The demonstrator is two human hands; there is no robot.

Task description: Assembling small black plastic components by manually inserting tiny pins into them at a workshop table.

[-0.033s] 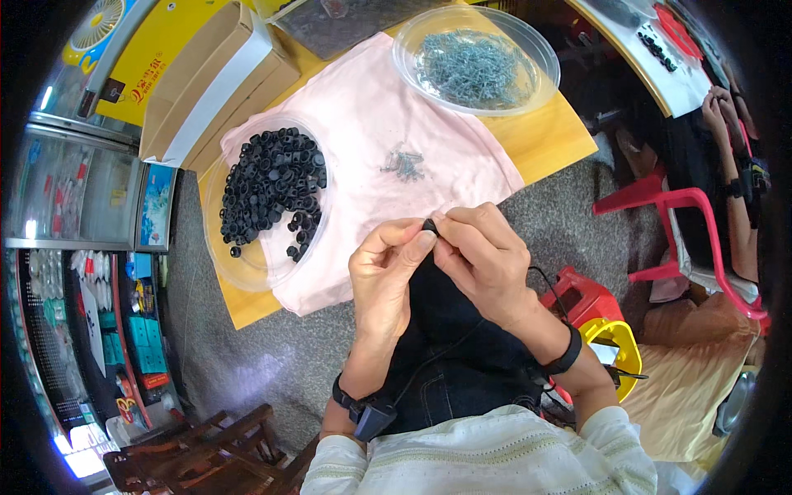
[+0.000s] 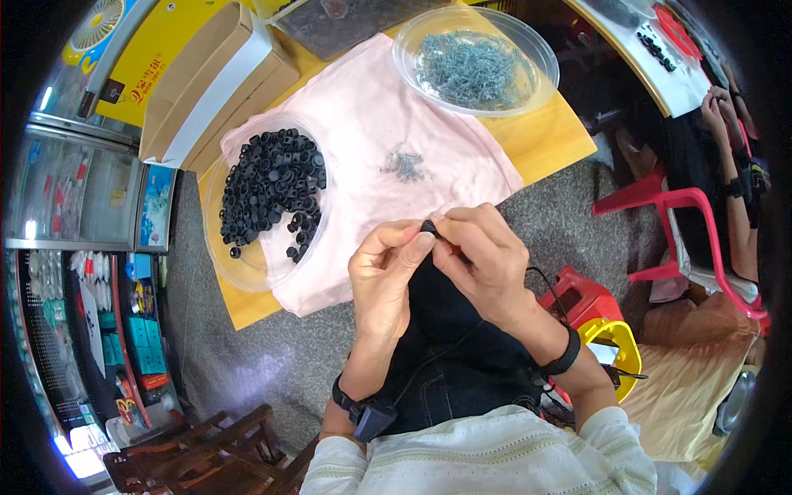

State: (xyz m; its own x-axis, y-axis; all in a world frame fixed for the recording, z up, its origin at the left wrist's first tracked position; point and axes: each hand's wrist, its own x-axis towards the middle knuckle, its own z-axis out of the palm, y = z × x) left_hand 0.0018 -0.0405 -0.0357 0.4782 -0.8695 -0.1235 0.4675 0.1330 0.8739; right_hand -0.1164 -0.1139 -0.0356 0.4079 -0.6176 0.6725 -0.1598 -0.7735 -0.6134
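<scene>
Both hands meet in front of the near edge of a pink cloth (image 2: pixel 355 107). A small black cap (image 2: pixel 429 227) lies between them, at the tips of the left thumb and forefinger and at the upper right of the left palm. The left hand (image 2: pixel 384 268) is pinched on the cap. The right hand (image 2: pixel 485 256) has its fingertips drawn together just beside the cap's right side; whether they grip it cannot be told. Beyond the hands, a small heap of slender grey metal pieces (image 2: pixel 403 165) rests on the cloth. To the left, a clear round tub (image 2: pixel 247 272) contains loose black caps (image 2: pixel 268 177); at the far right, a clear basin (image 2: pixel 544 74) contains more grey metal pieces.
</scene>
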